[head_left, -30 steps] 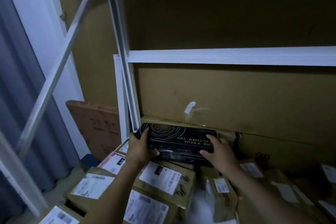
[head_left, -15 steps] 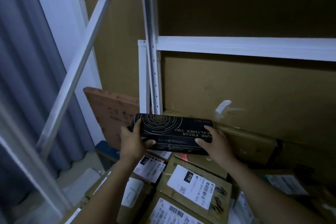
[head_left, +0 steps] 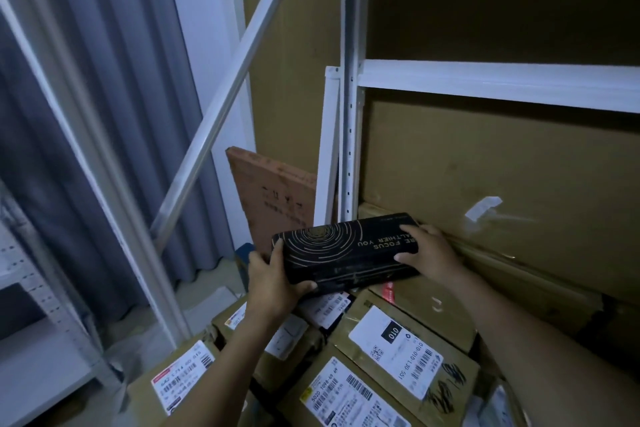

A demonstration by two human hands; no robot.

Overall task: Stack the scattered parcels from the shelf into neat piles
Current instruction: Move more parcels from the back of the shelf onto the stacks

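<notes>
Left hand [head_left: 273, 282] and right hand [head_left: 427, 255] grip opposite ends of black box [head_left: 346, 253], tilted, above labelled parcels [head_left: 398, 357].

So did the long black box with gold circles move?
Yes. The long black box with gold circles slid left: its left end was level with the white shelf post, now well past it.

We see 2 hands and 2 forearms, all bare: the left hand [head_left: 273, 282] at the left end of the black box [head_left: 346, 253], the right hand [head_left: 433, 253] at its right end. The nails that show are trimmed short. Below the box, the left forearm [head_left: 221, 374] looks slim and the right forearm [head_left: 540, 340] bulkier, both uncovered to the frame edge.
</notes>
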